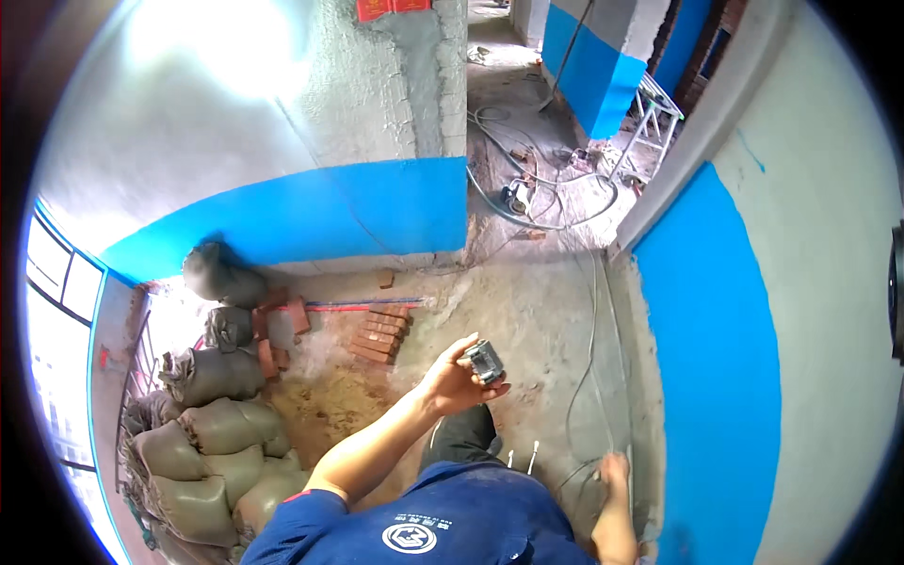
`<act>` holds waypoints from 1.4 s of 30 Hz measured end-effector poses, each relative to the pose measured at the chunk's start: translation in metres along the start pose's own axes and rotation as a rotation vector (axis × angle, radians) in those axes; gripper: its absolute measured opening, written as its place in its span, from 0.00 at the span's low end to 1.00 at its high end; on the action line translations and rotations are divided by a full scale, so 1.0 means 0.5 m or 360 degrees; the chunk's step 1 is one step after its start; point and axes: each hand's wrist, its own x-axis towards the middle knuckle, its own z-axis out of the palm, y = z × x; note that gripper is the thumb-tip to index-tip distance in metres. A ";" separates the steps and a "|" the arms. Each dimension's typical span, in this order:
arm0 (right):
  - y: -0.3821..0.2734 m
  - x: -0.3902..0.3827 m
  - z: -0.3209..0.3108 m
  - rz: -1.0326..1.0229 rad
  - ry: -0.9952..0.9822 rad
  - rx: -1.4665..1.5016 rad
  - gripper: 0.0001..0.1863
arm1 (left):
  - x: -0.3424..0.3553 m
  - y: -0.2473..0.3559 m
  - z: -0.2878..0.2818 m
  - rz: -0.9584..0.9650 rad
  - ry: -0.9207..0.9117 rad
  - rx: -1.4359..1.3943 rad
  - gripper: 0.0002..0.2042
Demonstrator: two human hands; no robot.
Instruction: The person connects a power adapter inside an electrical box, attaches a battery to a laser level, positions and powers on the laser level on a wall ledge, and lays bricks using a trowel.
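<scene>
Clearly, the left hand (452,384) holds a small dark block (486,362), well apart from the right hand (614,467), whose grip I cannot tell; floor (541,315) stretches between brick stack (379,334) and blue-painted wall (711,330)

White lettered logo (410,538) on shirt (480,504)

1. Over here, the left hand (461,381) is out front, a small device (487,362) in its fingers.
2. The right hand (614,468) is lower and to the right, near a cable (592,344) on the floor (527,320), just left of the right wall (716,348).
3. Off left, sacks (207,457) lie heaped beside the window (61,311).
4. Sand (325,405) lies right of the sacks, with stacked bricks (379,336) beyond it.
5. Past the front wall's (282,212) right edge, a hose (565,227) loops on the floor, left of a metal stand (650,132).
</scene>
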 end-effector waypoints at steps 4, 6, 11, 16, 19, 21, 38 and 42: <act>-0.498 0.335 0.214 -0.0140 0.0002 -0.0196 0.14 | 0.169 0.105 0.039 0.0106 -0.0042 -0.0247 0.23; -0.682 0.425 0.308 -0.0256 -0.0152 -0.0340 0.15 | 0.266 0.163 0.032 0.0122 -0.0088 -0.0378 0.24; -0.656 0.710 0.336 -0.0273 -0.0364 -0.0449 0.09 | 0.519 0.335 0.107 0.0143 0.0155 -0.0509 0.23; -0.402 0.827 0.139 0.0503 -0.0121 -0.0836 0.14 | 0.751 0.548 0.315 0.0211 0.0198 -0.0092 0.17; -0.356 0.852 0.036 0.0771 -0.0237 -0.0831 0.07 | 0.880 0.687 0.405 0.0296 0.0240 0.0088 0.12; -0.335 0.870 -0.003 0.1269 0.0702 0.0385 0.09 | 0.982 0.780 0.432 0.0316 0.0308 0.0111 0.11; -1.743 2.285 0.389 -0.0459 -0.0115 -0.1003 0.18 | 1.602 1.379 0.717 0.0555 0.0542 -0.0413 0.10; -2.057 2.420 0.689 -0.0770 -0.0573 -0.0928 0.16 | 1.710 1.541 0.688 0.0588 0.0729 -0.0326 0.13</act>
